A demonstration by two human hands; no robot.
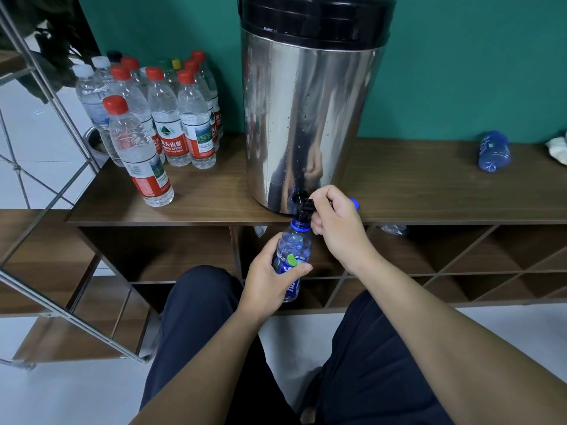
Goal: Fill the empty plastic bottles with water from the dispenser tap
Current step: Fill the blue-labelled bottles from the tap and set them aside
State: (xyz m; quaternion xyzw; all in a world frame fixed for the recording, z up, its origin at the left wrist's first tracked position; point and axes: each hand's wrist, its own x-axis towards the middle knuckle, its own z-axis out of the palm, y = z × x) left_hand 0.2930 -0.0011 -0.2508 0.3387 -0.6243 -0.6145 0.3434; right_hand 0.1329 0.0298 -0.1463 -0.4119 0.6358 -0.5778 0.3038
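The left hand [270,276] wraps around the blue-labelled bottle [291,259], holding its open neck just under the black tap [302,205] of the steel dispenser [306,118] to catch water. The right hand [336,223] curls around the tap lever, apparently also pinching the blue cap [354,203].

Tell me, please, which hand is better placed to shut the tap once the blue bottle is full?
The right hand: it already grips the tap lever. The left hand holds the bottle under the spout, so it isn't free.
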